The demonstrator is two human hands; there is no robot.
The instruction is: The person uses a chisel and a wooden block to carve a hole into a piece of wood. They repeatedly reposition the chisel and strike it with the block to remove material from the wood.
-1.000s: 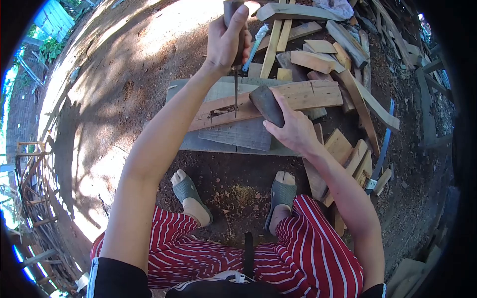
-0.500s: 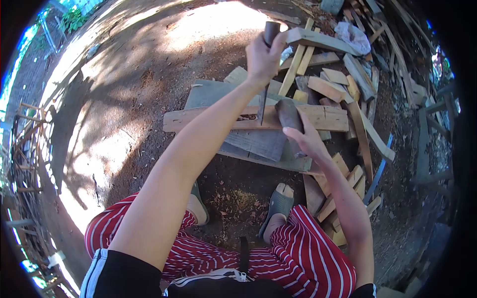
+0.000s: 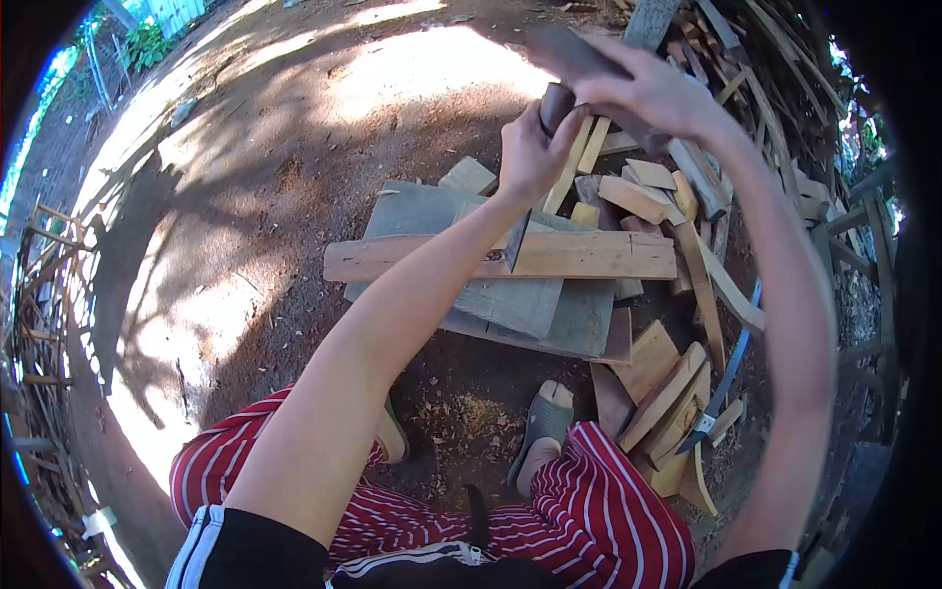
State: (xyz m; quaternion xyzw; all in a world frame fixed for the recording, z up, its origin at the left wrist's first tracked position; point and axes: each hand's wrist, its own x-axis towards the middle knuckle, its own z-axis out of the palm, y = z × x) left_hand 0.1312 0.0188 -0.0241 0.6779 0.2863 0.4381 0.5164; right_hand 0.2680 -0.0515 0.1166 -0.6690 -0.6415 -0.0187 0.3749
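Note:
My left hand (image 3: 530, 157) is closed round the dark handle of a chisel (image 3: 517, 242), which stands nearly upright. Its blade tip meets the top of a pale wooden beam (image 3: 599, 257), at a chopped-out slot partly hidden by my forearm. Raised beyond the chisel, my right hand (image 3: 662, 93) grips a dark, rounded wooden mallet (image 3: 577, 59), blurred by motion. In this view the mallet's near side overlaps the area beside the chisel handle. Beneath the beam lie broad grey boards (image 3: 515, 306), with the beam crosswise on them.
Offcuts (image 3: 633, 199) and longer timber pieces (image 3: 667, 402) lie piled to the right. Among them rests a long tool with a bluish blade (image 3: 728, 381). My sandalled foot (image 3: 547, 422) is just short of the boards. A stick fence or rack (image 3: 44, 294) stands far left.
My right hand has lifted the mallet from beside the beam, up and away past the chisel handle. The chisel leans slightly more, with its tip still at the slot.

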